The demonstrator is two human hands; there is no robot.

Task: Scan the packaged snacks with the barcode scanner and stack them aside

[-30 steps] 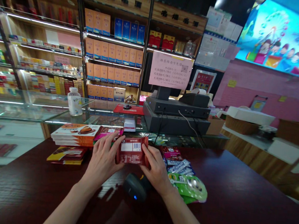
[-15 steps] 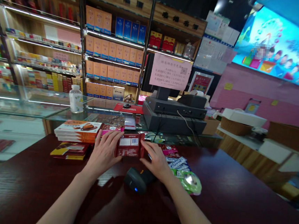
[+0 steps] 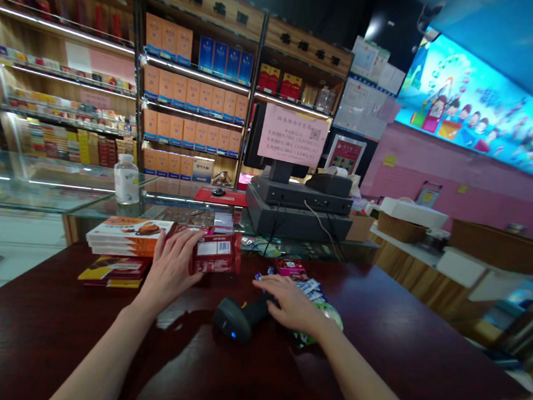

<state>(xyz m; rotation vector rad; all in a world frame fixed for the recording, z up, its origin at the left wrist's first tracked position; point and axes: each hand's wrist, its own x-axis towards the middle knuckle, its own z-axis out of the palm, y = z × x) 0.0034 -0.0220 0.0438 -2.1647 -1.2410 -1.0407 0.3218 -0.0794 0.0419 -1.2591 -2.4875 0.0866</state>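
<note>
My left hand (image 3: 174, 268) grips a dark red snack packet (image 3: 217, 257) by its left end, the white barcode label facing me. My right hand (image 3: 295, 301) is over the handle end of a black barcode scanner (image 3: 233, 319), fingers stretched out and not wrapped round it. The scanner lies on the dark table with a blue light lit. Beside my left hand are stacked white-and-orange boxes (image 3: 128, 233) and yellow-and-brown packets (image 3: 113, 271). Blue-and-white packets (image 3: 310, 287), a pink-red packet (image 3: 290, 267) and a green packet (image 3: 331, 313) lie around my right hand, partly hidden.
A glass counter behind the table carries a white bottle (image 3: 127, 180), a mouse (image 3: 218, 192) on a red mat, and a till with a monitor (image 3: 256, 138) bearing a pink paper sign (image 3: 293, 134). Shelves of boxes stand beyond. Baskets (image 3: 399, 226) sit at the right.
My right hand has let go of the red packet's right end and moved right and down to the scanner's handle. My left hand still holds the packet, now slightly tilted. The view has shifted.
</note>
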